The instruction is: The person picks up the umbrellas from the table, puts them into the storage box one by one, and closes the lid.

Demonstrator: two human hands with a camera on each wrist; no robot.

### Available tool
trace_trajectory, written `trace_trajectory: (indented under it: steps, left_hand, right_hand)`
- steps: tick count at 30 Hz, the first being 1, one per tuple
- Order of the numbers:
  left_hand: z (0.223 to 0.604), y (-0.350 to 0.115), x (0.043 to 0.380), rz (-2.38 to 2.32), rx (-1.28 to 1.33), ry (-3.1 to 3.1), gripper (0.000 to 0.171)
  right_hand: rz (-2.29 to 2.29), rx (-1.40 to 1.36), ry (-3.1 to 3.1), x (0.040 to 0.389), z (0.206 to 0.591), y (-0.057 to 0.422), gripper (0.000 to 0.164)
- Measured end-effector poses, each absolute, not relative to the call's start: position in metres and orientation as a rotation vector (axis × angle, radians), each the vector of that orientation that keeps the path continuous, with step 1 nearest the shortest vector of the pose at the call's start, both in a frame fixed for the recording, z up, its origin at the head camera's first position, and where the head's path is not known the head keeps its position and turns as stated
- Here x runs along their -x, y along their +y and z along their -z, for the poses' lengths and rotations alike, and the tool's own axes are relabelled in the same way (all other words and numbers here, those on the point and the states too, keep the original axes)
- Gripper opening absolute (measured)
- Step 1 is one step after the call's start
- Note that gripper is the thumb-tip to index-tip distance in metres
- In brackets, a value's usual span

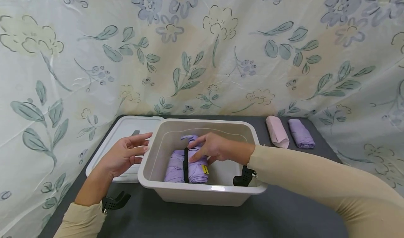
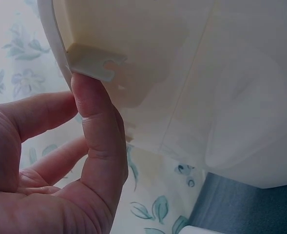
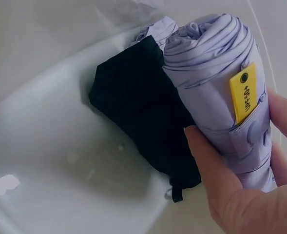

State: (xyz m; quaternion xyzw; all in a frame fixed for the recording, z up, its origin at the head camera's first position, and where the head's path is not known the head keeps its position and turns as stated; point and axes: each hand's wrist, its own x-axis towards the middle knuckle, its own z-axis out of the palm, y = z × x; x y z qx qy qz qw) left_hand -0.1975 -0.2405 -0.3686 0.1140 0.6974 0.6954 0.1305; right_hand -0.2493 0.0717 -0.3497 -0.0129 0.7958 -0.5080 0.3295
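My right hand (image 1: 212,147) reaches into a beige plastic bin (image 1: 202,187) and grips a folded lilac umbrella (image 3: 216,97). This umbrella is rolled up and carries a yellow tag printed UPF50+. Against its side, in the right wrist view, lies a black fabric item (image 3: 138,102) with a small loop. Another lilac bundle (image 1: 174,166) lies to the left of the black item. At the bin's left rim (image 2: 48,29), my left hand (image 1: 124,155) touches the edge with relaxed fingers; the left wrist view shows a fingertip right under the lip.
A white lid (image 1: 126,126) lies on the dark table (image 1: 284,210) left of the bin, partly hidden. Back right on the table lie a pink bundle (image 1: 277,132) and a lilac bundle (image 1: 301,133). A floral curtain (image 1: 202,55) hangs behind and at both sides.
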Motion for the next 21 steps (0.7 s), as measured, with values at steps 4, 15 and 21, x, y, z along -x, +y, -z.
trace_trajectory:
  steps: [4, 15, 21]
  left_hand:
    - [0.3690, -0.2399, 0.1980, -2.017, -0.344, 2.024, 0.054]
    - [0.3691, -0.2392, 0.1964, -2.022, -0.351, 2.028, 0.053]
    - [0.3704, -0.2387, 0.1943, -2.026, -0.340, 2.026, 0.055]
  right_hand:
    - [1.298, 0.033, 2.098, 0.2491, 0.3530, 0.0733, 0.051]
    - [1.232, 0.059, 2.142, 0.2472, 0.3563, 0.0708, 0.047]
    - [1.171, 0.059, 2.123, 0.2449, 0.3561, 0.0714, 0.051]
